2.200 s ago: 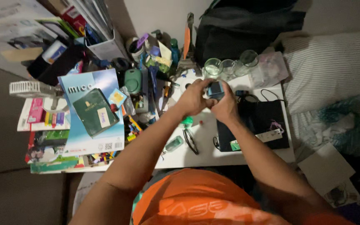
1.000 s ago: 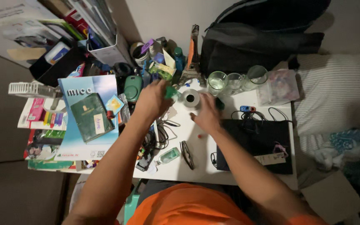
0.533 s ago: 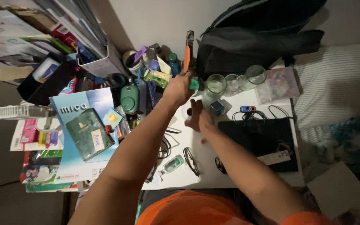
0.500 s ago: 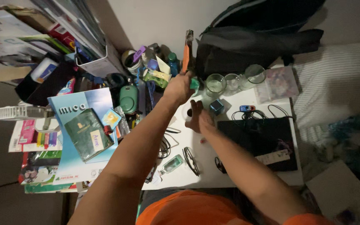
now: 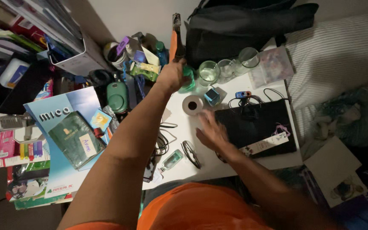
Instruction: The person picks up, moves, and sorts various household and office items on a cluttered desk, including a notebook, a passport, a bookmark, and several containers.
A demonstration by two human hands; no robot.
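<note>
While the left hand reaches to the far side of the white bench, its fingers close around a green bottle, which stands just left of a clear drinking glass. Two more glasses stand in a row to the right of that one, in front of a dark backpack that leans against the wall. Nearer the person, the right hand hovers over the bench with its fingers spread and loose, holding nothing; it is blurred, so whether it touches the surface cannot be told. Just beyond its fingertips a roll of white tape lies flat, and a small blue cube-shaped thing sits beside the roll on the right. A black pouch lies to the right of the right hand, with a pale tag across its near edge and a black cable looping at its far edge. On the near part of the bench lie a pair of glasses and a small clear bottle, close together. To the left, a green oval case rests among cluttered items, and a light blue box carries a dark green booklet on top.
</note>
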